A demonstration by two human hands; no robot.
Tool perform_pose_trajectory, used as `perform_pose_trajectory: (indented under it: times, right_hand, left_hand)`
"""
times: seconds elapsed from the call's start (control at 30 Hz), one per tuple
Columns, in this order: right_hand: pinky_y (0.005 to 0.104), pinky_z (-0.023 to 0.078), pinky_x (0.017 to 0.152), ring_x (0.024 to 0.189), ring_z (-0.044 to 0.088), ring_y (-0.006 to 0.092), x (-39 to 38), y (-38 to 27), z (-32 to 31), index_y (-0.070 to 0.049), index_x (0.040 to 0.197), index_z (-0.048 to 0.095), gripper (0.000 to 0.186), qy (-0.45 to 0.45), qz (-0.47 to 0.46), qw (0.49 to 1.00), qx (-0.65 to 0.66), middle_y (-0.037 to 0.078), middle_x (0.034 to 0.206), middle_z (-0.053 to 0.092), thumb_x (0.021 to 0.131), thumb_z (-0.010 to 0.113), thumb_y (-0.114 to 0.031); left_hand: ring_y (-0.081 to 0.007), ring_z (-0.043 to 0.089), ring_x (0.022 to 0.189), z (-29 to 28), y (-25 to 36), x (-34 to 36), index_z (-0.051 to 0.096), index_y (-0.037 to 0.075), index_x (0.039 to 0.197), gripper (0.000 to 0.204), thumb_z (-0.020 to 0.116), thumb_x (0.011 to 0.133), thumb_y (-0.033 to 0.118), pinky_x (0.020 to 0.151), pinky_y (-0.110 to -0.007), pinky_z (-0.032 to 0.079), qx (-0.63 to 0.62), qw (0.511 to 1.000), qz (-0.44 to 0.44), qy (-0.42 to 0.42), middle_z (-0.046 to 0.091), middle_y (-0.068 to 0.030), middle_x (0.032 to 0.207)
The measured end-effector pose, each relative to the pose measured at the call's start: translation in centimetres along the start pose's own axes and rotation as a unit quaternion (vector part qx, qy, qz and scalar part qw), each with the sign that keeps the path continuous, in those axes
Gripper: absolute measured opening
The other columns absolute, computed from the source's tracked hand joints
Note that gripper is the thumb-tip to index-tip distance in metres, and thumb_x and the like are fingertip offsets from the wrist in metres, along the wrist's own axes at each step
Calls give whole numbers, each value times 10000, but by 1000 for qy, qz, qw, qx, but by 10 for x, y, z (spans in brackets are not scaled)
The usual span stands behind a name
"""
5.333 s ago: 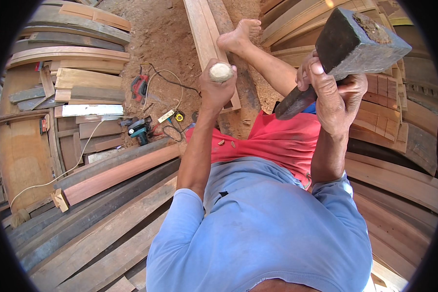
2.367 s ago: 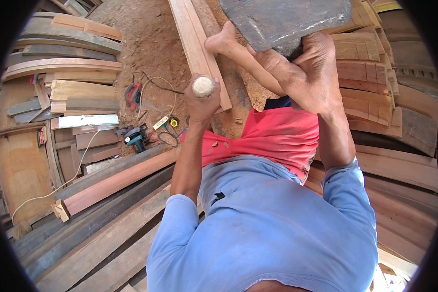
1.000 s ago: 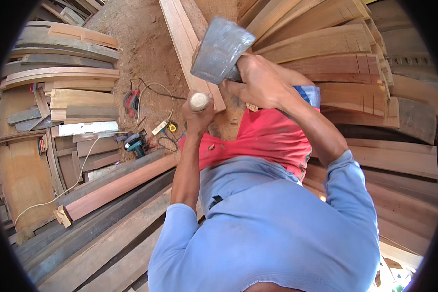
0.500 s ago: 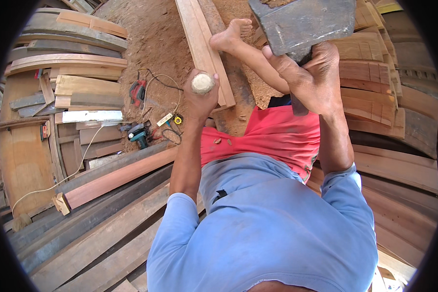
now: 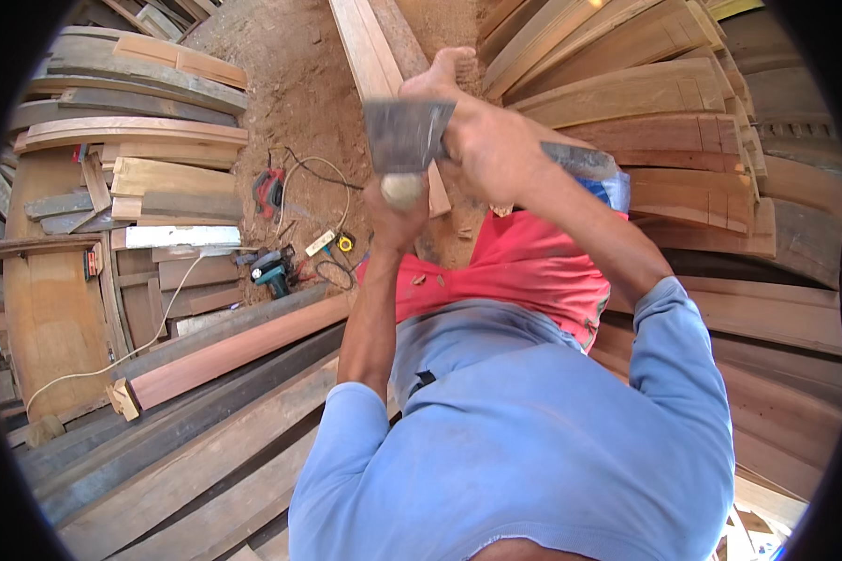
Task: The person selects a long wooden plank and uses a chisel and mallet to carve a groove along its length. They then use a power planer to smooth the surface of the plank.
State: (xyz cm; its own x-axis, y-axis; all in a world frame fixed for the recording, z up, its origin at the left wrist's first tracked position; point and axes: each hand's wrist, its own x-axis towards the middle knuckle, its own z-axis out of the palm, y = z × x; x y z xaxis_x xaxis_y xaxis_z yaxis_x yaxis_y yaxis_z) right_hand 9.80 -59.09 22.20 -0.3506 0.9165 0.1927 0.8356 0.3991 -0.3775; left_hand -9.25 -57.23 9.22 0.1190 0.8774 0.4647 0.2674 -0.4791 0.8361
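In the head view, my left hand (image 5: 393,213) is closed around an upright round tool handle, its pale flat top (image 5: 402,189) facing up, above a long pale board (image 5: 355,37). My right hand (image 5: 496,154) grips a mallet with a dark block-shaped head (image 5: 409,129), slightly blurred, which is down at the handle's top; whether they touch I cannot tell. The mallet's dark shaft (image 5: 580,159) sticks out rightward behind that hand. My bare foot (image 5: 437,75) rests beside the board, and a few wood chips (image 5: 421,279) lie on my red shorts (image 5: 496,266).
Stacked planks (image 5: 641,136) surround me on both sides and behind. On the dusty floor to the left lie a red power tool (image 5: 268,194), a teal power tool (image 5: 271,276), a power strip (image 5: 320,243), cords and a yellow tape measure (image 5: 345,242). A plywood sheet (image 5: 56,327) is at far left.
Since half a second ago the mallet and my right hand have swung down and left, from high at upper right onto the handle in my left hand, which has stayed nearly in place.
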Motion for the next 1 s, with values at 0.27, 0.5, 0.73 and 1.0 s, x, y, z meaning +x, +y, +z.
perform_pose_trajectory:
  times: [0.27,0.5,0.73,1.0]
  right_hand:
    - [440,565,663,700,709,350,19,-9,-23,27,701,686,258,229,15,946,228,243,715,666,791,751,-206]
    - [438,546,837,871,704,380,-5,20,33,16,974,718,237,-139,40,989,7,222,888,721,843,692,-180]
    - [404,536,823,914,697,337,-11,1,-8,22,1095,697,290,61,74,955,282,220,958,707,838,723,-109]
    - [357,535,721,734,626,157,-17,-5,-29,38,1026,707,224,133,91,918,361,134,813,710,830,728,-69]
  left_hand:
    - [-111,597,678,4,-5,10,589,23,906,207,770,877,121,624,-313,507,-6,999,-37,13,635,-70,718]
    - [-117,608,741,5,-30,12,605,38,905,141,727,836,31,665,-309,507,-34,999,-4,29,647,-58,771]
    - [-84,513,694,-16,22,29,549,40,865,227,766,894,104,623,-275,453,-11,999,-10,39,553,-11,735]
    - [-64,506,683,-15,7,27,556,53,869,236,768,915,147,616,-258,446,18,998,-58,24,545,15,733]
